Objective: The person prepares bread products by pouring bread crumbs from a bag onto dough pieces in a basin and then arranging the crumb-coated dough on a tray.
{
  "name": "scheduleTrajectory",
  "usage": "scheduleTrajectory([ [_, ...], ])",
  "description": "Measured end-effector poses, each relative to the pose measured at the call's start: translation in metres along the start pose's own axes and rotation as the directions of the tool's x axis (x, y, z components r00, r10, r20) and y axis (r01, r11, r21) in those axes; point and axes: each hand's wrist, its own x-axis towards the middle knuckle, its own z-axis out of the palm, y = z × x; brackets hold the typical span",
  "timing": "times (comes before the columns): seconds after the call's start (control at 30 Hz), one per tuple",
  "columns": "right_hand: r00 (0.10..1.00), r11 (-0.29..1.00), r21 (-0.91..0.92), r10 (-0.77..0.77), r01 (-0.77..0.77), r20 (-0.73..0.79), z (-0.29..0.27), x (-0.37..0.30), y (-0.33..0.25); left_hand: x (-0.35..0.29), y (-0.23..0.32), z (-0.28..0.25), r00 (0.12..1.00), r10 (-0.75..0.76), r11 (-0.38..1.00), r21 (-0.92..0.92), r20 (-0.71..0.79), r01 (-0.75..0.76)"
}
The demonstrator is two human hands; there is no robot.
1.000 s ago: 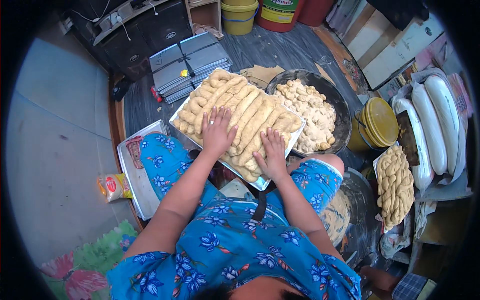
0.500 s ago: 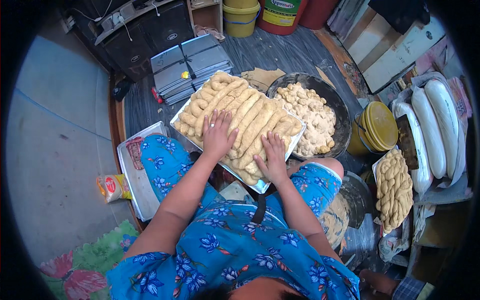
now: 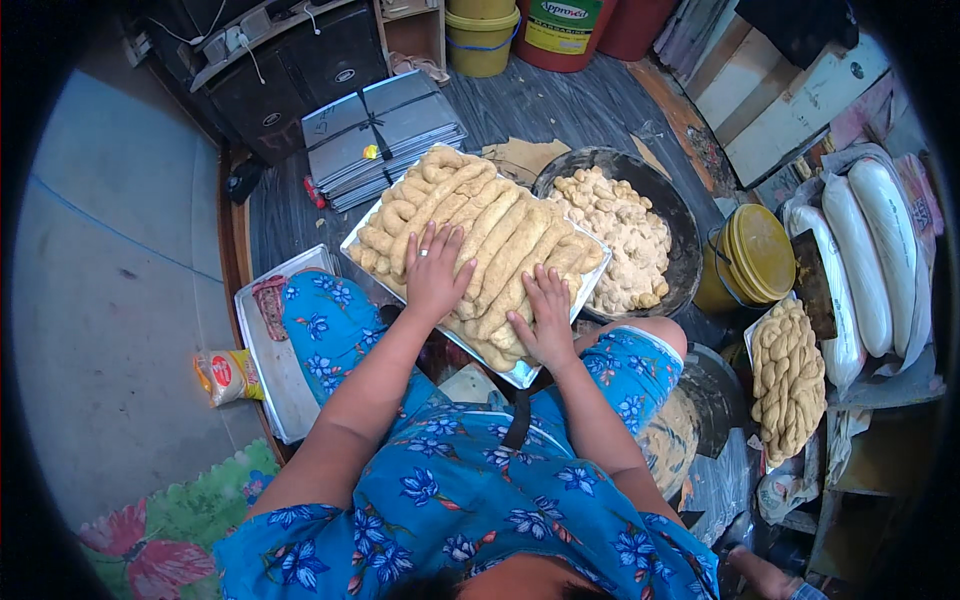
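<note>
Thick dough ropes (image 3: pixel 500 235) lie side by side and heaped on a light metal tray (image 3: pixel 522 377) in front of me. The tray sits slanted over my lap, and dough covers nearly all of it. My left hand (image 3: pixel 435 275), with a ring on one finger, rests on the near left part of the dough, fingers stretched. Farther right, my right hand (image 3: pixel 548 318) lies on the dough near the tray's right edge, fingers apart. Neither hand grips anything. Beyond the tray at right, a wide black basin (image 3: pixel 685 235) holds many dough lumps (image 3: pixel 620 240).
A braided dough slab (image 3: pixel 788 380) lies on another tray at right, near a lidded yellow bucket (image 3: pixel 762 255) and white plastic-wrapped rolls (image 3: pixel 860 265). Tied flat trays (image 3: pixel 385 125) are stacked beyond. An empty-looking tray (image 3: pixel 290 400) and a packet (image 3: pixel 228 377) lie left. Another basin (image 3: pixel 722 405) is beside my right knee.
My hands and the dough tray stay practically in place. At the lower right edge, another person's limb has shifted and more of it shows.
</note>
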Motion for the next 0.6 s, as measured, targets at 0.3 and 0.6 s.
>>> scheduleTrajectory([
  [0.3,1.000,1.000,0.015,0.002,-0.002,0.016,-0.0021,0.0003,-0.0003,-0.0008,-0.0007,-0.0008,1.000,0.001,1.000,-0.001,0.003,-0.001],
  [0.6,1.000,1.000,0.024,0.001,-0.001,0.015,-0.0019,-0.0006,0.0009,-0.0021,-0.0008,-0.0011,1.000,0.011,1.000,0.004,0.008,-0.011],
])
